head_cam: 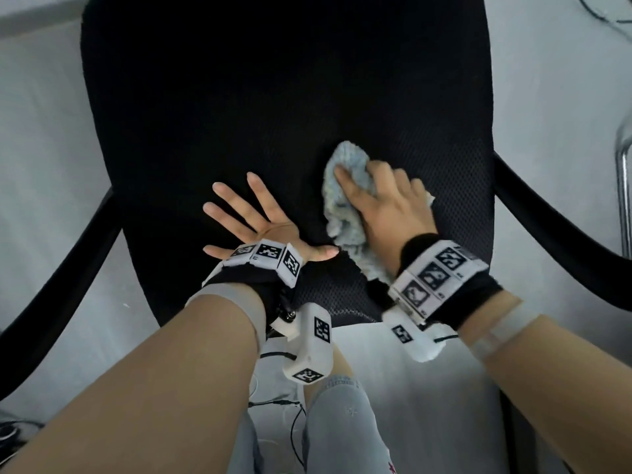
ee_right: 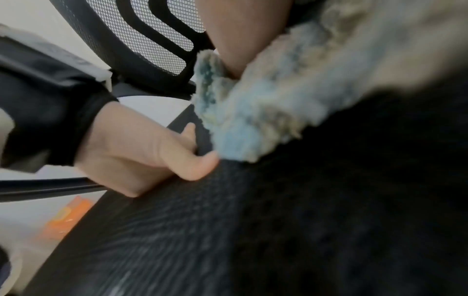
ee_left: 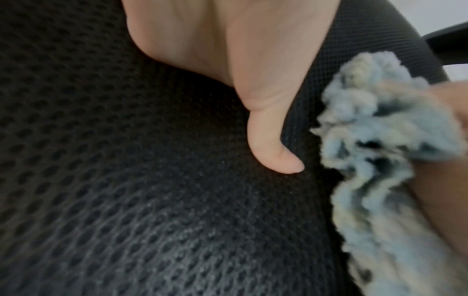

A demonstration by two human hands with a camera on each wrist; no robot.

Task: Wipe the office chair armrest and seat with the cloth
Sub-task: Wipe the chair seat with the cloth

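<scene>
The black mesh seat (head_cam: pixel 273 114) of the office chair fills the head view. A fluffy pale blue cloth (head_cam: pixel 343 227) lies bunched on the seat's front right part, and my right hand (head_cam: pixel 386 206) lies on top of it, fingers curled round the bunch. My left hand (head_cam: pixel 260 220) lies flat on the seat just left of the cloth, palm down and fingers spread. Its thumb (ee_left: pixel 271 148) points toward the cloth (ee_left: pixel 380 140) without touching it. The left armrest (head_cam: pixel 68 254) and right armrest (head_cam: pixel 554 227) curve out at both sides. The right wrist view is blurred.
My legs in pale jeans (head_cam: pixel 342 422) stand at the seat's front edge. Cables (head_cam: pixel 290 405) lie on the grey floor there. A chrome tube (head_cam: pixel 620 186) rises at the far right. The mesh backrest (ee_right: pixel 142 40) stands behind the seat, with something orange (ee_right: pixel 65 218) on the floor.
</scene>
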